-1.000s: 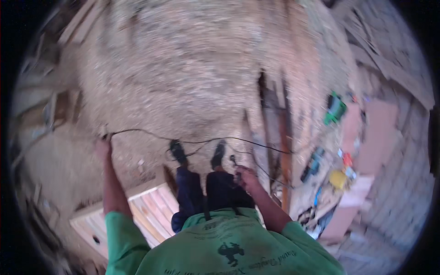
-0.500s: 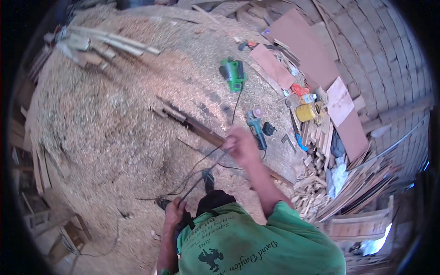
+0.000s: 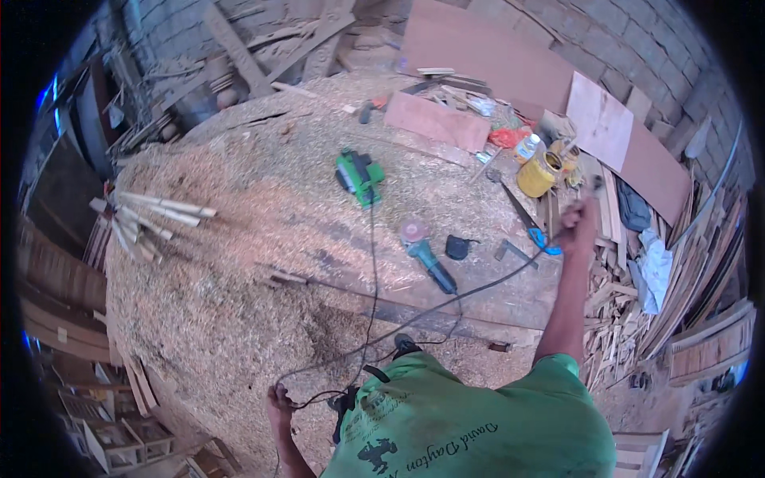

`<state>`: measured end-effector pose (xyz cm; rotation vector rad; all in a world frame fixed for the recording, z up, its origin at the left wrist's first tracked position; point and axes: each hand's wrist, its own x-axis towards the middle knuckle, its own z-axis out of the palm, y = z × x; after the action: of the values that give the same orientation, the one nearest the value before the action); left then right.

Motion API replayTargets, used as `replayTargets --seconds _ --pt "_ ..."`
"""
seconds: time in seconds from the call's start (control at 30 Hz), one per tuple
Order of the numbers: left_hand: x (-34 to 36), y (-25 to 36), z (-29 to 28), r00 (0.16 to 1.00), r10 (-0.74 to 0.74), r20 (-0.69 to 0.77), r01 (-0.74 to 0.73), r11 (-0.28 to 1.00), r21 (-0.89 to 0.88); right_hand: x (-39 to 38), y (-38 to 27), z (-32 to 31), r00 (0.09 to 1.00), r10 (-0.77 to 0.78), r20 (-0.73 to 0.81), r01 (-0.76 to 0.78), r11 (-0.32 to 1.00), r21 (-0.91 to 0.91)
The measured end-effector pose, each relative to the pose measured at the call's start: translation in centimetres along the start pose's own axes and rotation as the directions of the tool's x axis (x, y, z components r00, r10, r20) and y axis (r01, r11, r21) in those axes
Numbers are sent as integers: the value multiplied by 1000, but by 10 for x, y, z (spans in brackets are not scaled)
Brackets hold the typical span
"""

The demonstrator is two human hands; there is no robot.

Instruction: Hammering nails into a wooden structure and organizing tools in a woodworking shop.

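My right hand (image 3: 580,227), raised on the right, is closed around a black power cord (image 3: 478,288). A small dark piece sticks up past its fingers, too blurred to tell what it is. The cord stretches across the work area down to my left hand (image 3: 280,405), which grips it low on the left beside my leg. Between the hands lies a blue-green angle grinder (image 3: 431,265) with a worn disc, its own cord curling near my feet. Farther off, a green electric planer (image 3: 359,177) rests among the shavings with its cord running toward me.
Shavings (image 3: 207,319) cover much of the ground. A black object (image 3: 458,247), a metal square (image 3: 508,250) and a blue-handled saw (image 3: 526,220) lie right of the grinder. Beyond stand a yellow can (image 3: 537,176) and bottle (image 3: 527,149). Wood strips (image 3: 171,209) are piled at left.
My right hand has swung out to the right, drawing the cord into a long span. My left hand is lower and farther left, still on the cord. The view has shifted.
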<state>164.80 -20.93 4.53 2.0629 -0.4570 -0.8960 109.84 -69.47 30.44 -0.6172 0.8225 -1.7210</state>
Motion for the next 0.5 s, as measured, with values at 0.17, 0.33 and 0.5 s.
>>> replayTargets --seconds 0.17,0.33,0.5 --pt "-35 202 93 976 -48 211 166 796 -582 -98 132 63 715 636 289 -339 678 -652" --pt "-47 345 138 947 129 294 142 653 -744 -192 226 98 257 543 800 -111 839 -533" --pt "-10 386 64 941 331 64 -123 512 -850 -186 184 91 -231 629 742 -465 598 -652"
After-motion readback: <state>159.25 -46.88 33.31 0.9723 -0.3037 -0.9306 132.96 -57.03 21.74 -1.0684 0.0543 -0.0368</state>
